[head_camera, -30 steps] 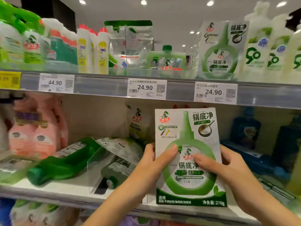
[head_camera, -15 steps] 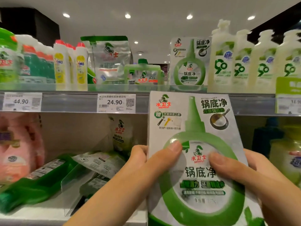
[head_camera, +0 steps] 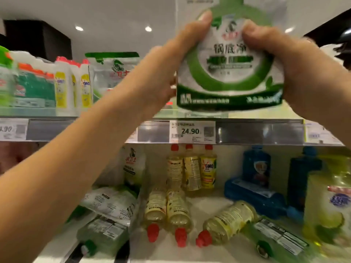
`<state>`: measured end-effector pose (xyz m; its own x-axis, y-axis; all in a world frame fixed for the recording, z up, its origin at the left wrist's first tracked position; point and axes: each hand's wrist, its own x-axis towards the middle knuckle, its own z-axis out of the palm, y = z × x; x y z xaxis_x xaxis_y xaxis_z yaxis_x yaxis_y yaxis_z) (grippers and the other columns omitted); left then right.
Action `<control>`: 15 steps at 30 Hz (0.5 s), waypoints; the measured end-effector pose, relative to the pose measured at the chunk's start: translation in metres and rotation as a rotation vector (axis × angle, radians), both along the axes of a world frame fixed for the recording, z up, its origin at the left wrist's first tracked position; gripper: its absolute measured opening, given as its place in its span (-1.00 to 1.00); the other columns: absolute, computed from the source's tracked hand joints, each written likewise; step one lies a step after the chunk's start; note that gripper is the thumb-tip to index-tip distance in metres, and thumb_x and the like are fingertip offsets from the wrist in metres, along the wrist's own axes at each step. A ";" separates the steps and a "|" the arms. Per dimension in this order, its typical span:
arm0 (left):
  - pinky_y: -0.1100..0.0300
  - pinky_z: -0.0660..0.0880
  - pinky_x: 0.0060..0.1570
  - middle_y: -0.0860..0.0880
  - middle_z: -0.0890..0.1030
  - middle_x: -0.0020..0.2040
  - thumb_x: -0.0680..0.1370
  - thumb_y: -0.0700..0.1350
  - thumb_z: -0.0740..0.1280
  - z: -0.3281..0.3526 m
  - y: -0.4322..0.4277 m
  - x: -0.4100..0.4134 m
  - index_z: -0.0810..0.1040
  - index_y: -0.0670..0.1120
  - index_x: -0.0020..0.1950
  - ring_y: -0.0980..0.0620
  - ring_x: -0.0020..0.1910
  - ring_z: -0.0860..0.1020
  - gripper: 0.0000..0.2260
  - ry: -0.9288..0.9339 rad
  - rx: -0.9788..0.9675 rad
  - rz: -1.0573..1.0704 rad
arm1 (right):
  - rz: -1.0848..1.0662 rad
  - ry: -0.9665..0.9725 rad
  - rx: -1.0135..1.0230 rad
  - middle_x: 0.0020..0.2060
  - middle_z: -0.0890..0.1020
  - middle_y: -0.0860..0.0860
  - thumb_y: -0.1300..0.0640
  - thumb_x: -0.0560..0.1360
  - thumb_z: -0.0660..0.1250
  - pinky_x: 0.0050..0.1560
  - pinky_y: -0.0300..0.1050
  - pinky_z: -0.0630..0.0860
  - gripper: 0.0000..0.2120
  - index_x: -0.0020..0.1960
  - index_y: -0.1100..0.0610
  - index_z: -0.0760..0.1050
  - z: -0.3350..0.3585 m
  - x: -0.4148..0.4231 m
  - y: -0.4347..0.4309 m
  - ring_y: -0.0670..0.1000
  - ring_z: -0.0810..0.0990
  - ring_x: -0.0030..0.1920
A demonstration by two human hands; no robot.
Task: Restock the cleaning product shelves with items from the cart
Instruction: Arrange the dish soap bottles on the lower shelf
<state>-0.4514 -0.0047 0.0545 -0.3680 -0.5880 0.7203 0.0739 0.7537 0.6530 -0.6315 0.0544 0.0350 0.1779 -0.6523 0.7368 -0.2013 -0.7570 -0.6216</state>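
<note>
Head view: the green-and-white box [head_camera: 228, 73] is held up at twelve o'clock, its bottom edge just above the upper shelf [head_camera: 256, 131]. The left hand [head_camera: 167, 73] grips its left edge with the thumb on the front. The right hand [head_camera: 288, 65] grips the right edge the same way. A price tag [head_camera: 191, 131] sits at six o'clock from the box.

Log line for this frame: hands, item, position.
left hand: grips cleaner box | right hand: grips cleaner box | cleaner box: upright, held above 24.90 price tag
</note>
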 end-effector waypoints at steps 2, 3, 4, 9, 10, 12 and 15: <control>-0.05 0.41 0.30 -0.21 0.62 0.18 0.60 0.13 0.18 0.004 -0.011 0.006 0.47 -0.26 0.28 -0.17 0.19 0.59 -0.51 -0.013 0.030 -0.034 | -0.070 0.031 0.004 -0.04 0.71 0.02 -0.20 0.43 0.33 0.21 0.14 0.51 -0.72 -0.11 0.00 0.60 0.015 0.001 -0.013 0.06 0.69 0.00; -0.09 0.40 0.32 -0.23 0.59 0.22 0.58 0.15 0.20 0.006 -0.014 0.006 0.45 -0.27 0.31 -0.19 0.21 0.57 -0.47 -0.004 0.037 -0.021 | -0.102 0.034 -0.001 -0.05 0.72 0.01 -0.19 0.46 0.33 0.19 0.13 0.52 -0.73 -0.08 0.01 0.58 0.020 -0.001 -0.023 0.04 0.70 -0.01; -0.09 0.41 0.31 -0.23 0.60 0.20 0.58 0.15 0.21 0.009 -0.019 0.003 0.47 -0.27 0.29 -0.18 0.20 0.58 -0.49 -0.007 0.061 0.000 | -0.126 0.036 0.017 -0.07 0.72 -0.01 -0.18 0.47 0.33 0.17 0.12 0.54 -0.72 -0.04 0.03 0.55 0.024 -0.002 -0.032 0.02 0.70 -0.03; 0.18 0.60 -0.01 -0.07 0.69 -0.05 0.62 0.04 0.20 0.001 -0.039 -0.005 0.54 -0.16 0.03 0.01 -0.05 0.67 -0.72 -0.094 0.064 0.225 | -0.159 0.083 0.130 0.01 0.69 -0.01 -0.20 0.37 0.40 0.10 0.12 0.59 -0.43 0.25 0.11 0.45 0.015 -0.013 -0.069 -0.03 0.70 -0.02; 0.23 0.60 -0.05 -0.03 0.69 -0.09 0.61 0.04 0.20 -0.004 -0.041 -0.005 0.53 -0.13 -0.01 0.05 -0.08 0.68 -0.74 -0.141 0.062 0.245 | -0.176 0.115 0.146 0.02 0.69 -0.02 -0.20 0.35 0.40 0.10 0.10 0.59 -0.41 0.26 0.10 0.45 0.012 -0.015 -0.073 -0.04 0.70 -0.03; 0.24 0.61 -0.05 0.03 0.70 -0.15 0.60 0.02 0.23 -0.010 -0.043 -0.002 0.52 -0.11 -0.01 0.10 -0.11 0.68 -0.79 -0.218 0.105 0.248 | -0.184 0.204 0.162 -0.01 0.70 -0.04 -0.18 0.37 0.37 0.04 0.00 0.61 -0.48 0.23 0.08 0.48 0.006 -0.019 -0.077 -0.07 0.70 -0.06; 0.21 0.62 -0.03 0.04 0.69 -0.06 0.54 -0.05 0.34 -0.011 -0.042 0.001 0.50 -0.07 0.11 0.11 -0.06 0.67 -0.81 -0.391 0.097 0.227 | -0.184 0.249 0.174 -0.06 0.71 -0.06 -0.16 0.39 0.34 -0.06 -0.12 0.60 -0.57 0.16 0.06 0.50 0.005 -0.024 -0.078 -0.09 0.70 -0.10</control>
<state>-0.4502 -0.0464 0.0434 -0.4547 -0.7432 0.4909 -0.3520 0.6562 0.6674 -0.6556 -0.0232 0.0395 0.2060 -0.8018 0.5609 -0.4856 -0.5814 -0.6528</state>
